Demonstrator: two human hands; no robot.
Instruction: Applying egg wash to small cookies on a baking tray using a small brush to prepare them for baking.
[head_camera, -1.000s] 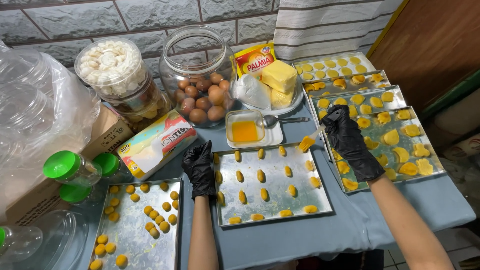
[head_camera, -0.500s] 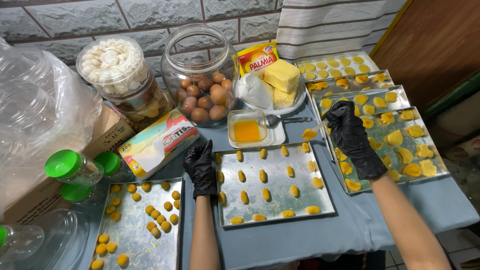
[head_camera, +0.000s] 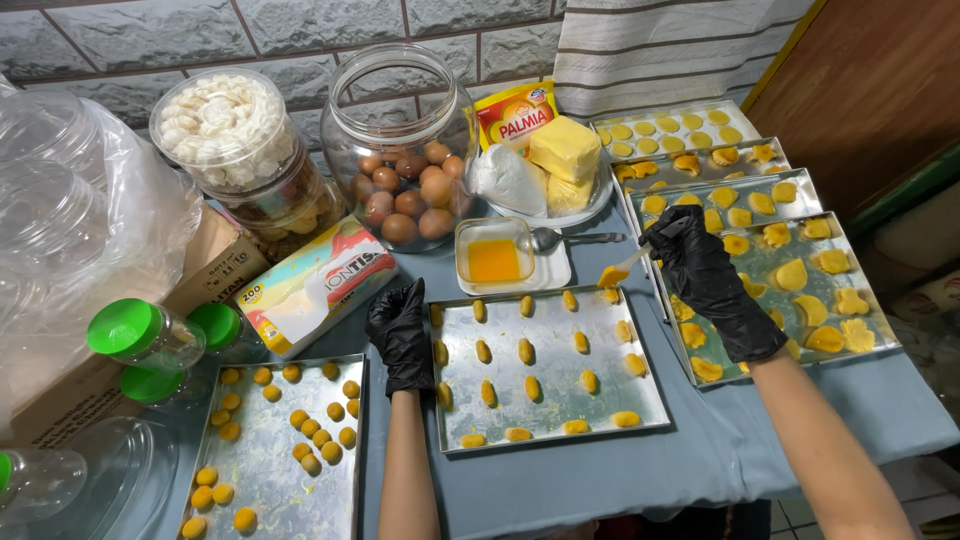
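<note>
Lower left of frame: a baking tray scattered with round dough balls. Centre: the left hand, black-gloved, fingers curled over the near-left edge of the middle tray, steadying it. On it, rows of oval pastries. The right hand grips a pastry brush; since a second ago it has lifted off the right-hand trays, bristles now over the top-right pastry. Behind: a dish of egg wash, then a jar of eggs.
</note>
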